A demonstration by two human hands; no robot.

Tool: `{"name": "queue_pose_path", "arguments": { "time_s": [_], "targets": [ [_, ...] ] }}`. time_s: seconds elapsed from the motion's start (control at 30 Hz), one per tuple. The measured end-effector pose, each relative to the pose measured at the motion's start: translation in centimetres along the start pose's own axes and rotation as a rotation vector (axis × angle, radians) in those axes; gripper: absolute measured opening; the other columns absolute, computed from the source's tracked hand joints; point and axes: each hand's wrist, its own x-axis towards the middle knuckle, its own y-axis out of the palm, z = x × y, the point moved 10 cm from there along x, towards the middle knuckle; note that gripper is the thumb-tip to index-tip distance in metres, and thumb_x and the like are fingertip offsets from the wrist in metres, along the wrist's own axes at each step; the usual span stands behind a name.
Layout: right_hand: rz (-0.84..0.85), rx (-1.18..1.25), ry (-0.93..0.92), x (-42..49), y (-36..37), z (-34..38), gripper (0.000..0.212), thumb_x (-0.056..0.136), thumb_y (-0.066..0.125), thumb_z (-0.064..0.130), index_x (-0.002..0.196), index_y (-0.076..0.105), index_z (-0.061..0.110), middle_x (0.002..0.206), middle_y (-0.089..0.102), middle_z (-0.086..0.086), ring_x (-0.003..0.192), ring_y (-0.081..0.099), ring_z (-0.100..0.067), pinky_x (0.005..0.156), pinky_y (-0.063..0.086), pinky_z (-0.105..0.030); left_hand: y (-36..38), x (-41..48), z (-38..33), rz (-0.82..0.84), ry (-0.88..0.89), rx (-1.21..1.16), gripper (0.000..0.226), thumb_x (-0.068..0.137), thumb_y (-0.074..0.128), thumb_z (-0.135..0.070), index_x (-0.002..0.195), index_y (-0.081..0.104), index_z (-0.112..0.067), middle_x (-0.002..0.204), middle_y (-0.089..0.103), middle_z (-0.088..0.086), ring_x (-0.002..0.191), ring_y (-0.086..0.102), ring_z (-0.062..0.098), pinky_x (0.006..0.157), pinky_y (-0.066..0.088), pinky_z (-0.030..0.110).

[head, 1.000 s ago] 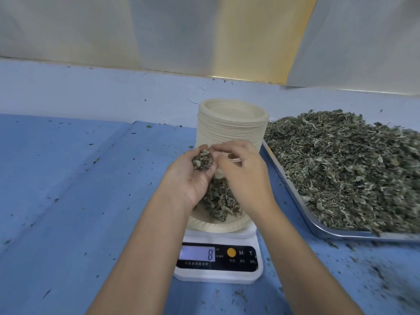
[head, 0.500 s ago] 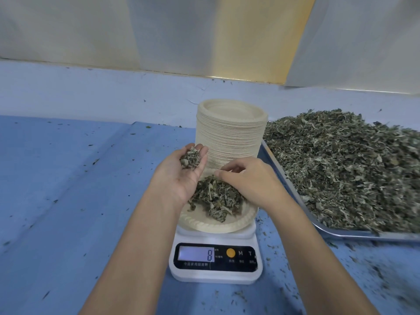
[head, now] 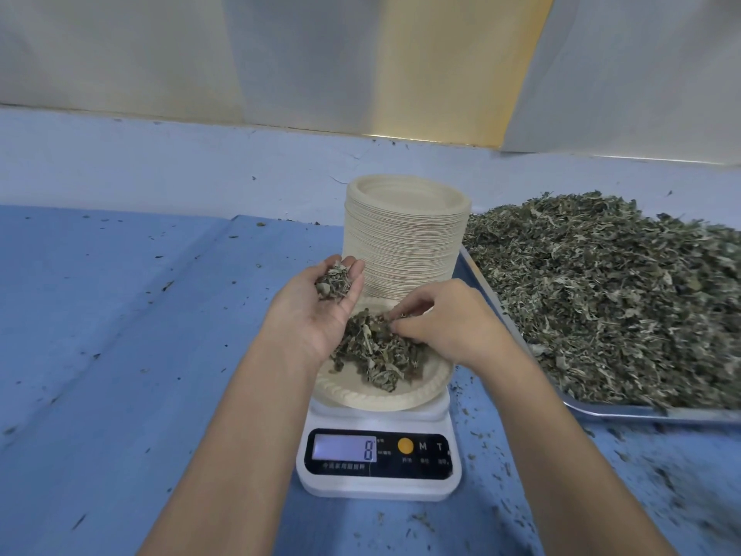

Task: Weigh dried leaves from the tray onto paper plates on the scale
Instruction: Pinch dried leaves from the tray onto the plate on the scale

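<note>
Right hand (head: 449,323) pinching leaves (head: 373,351) on the scale's (head: 379,463) plate (head: 401,399), left hand (head: 320,311) cupped open holding spares; pressing down could falsify the reading.

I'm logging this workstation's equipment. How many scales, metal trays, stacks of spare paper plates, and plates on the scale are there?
Scale: 1
Metal tray of dried leaves: 1
Stack of spare paper plates: 1
Paper plate on the scale, holding leaves: 1
Total: 4
</note>
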Motion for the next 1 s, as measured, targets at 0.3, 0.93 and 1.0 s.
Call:
{"name": "queue_pose_path", "arguments": {
  "time_s": [0.3,0.93,1.0],
  "targets": [
    [-0.189,0.368,-0.023,0.0,-2.2,0.5,0.009,0.073,0.077,0.016,0.077,0.074,0.024,0.074,0.071,0.004,0.077,0.065,-0.011,0.082,0.056,-0.035,0.4,0.0,-0.1,0.018,0.029,0.039,0.013,0.097,0.046,-0.005,0.095,0.057,0.002,0.101,0.058,0.020,0.086,0.062,0.024,0.079,0.056,0.032],
    [-0.215,0.579,-0.184,-0.6,-0.4,3.4,0.023,0.078,0.074,0.004,0.093,0.075,0.021,0.090,0.075,0.006,0.086,0.070,-0.006,0.082,0.055,-0.024,2.8,-0.8,2.1,0.103,0.027,0.272,0.019,0.092,0.058,-0.022,0.097,0.061,-0.004,0.093,0.066,0.012,0.085,0.066,0.020,0.080,0.052,0.029],
    [-0.212,0.568,-0.170,-0.7,-0.2,3.3,0.023,0.078,0.075,0.004,0.095,0.075,0.018,0.091,0.074,0.008,0.085,0.069,-0.003,0.080,0.054,-0.020,2.4,-0.7,2.1,0.069,0.029,0.233,0.013,0.094,0.055,-0.015,0.086,0.060,-0.005,0.083,0.065,0.009,0.079,0.065,0.018,0.072,0.053,0.027]
  ]
}}
